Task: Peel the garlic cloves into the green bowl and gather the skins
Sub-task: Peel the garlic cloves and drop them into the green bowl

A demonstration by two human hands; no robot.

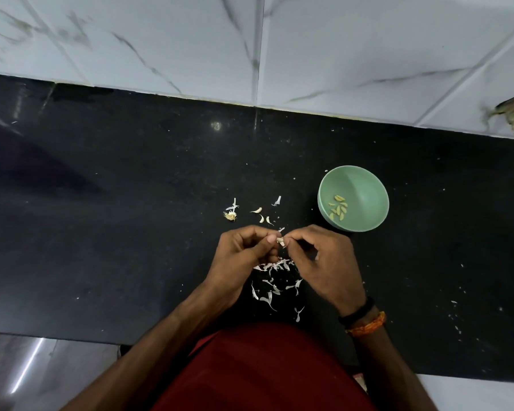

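Head view: a person's two bare hands meet over a black countertop (131, 203), with white marbled wall tiles (368, 54) beyond it.
Left hand (244, 256): fingers curled inward, thumb tip pressed against a small garlic clove (280, 241), gripping it from its own side.
Right hand (324, 262): fingers bent, fingertips pinching at the same clove; it touches the left hand at the thumb.
Garlic clove: pale, held between the two sets of fingertips, raised off the counter; whether skin is left on it cannot be told.
Green bowl (365, 185): upright on the counter, just beyond the right hand and to its outer side, not touching it.
Peeled cloves (338, 208): a small cluster of yellowish pieces lying inside the bowl, low on its near wall.
Skins (272, 287): white papery scraps scattered on the counter under and between the wrists.
Loose cloves and scraps (261, 216): a few pale bits just beyond both hands' fingertips, with a root stub (230, 215) beyond the left hand.
Right wrist: black band (358, 311) and orange thread (367, 324).
Torso: red garment (264, 372).
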